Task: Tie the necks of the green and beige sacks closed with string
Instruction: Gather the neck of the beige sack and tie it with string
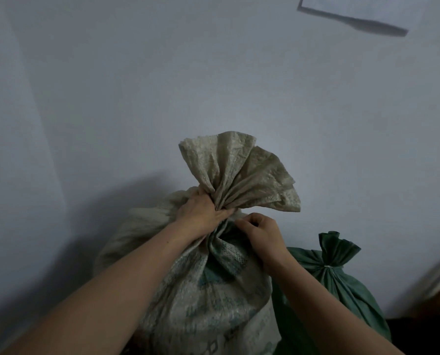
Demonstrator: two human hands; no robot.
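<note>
**Beige sack gripped at the neck, green sack tied beside it**

The left hand [201, 212] is closed tight around the gathered neck of the beige sack [213, 290], fingers wrapped over the bunched weave just under the spot where the fabric flares out into a fan [237, 170]. The right hand [261, 233] sits just beside it, touching the neck from the right, its fingers curled in a pinch at the folds; whether they hold a string there cannot be made out. The neck lies between the two hands, directly under the left thumb. Both bare forearms reach up from the bottom edge, cut off by the frame. Faded green print marks the sack's front, unreadable. To the right and lower stands the green sack [341, 285], its neck bound with a pale tie [327, 266]. A pale wall [137, 85] fills the background. The sacks' bases are out of view.
</note>
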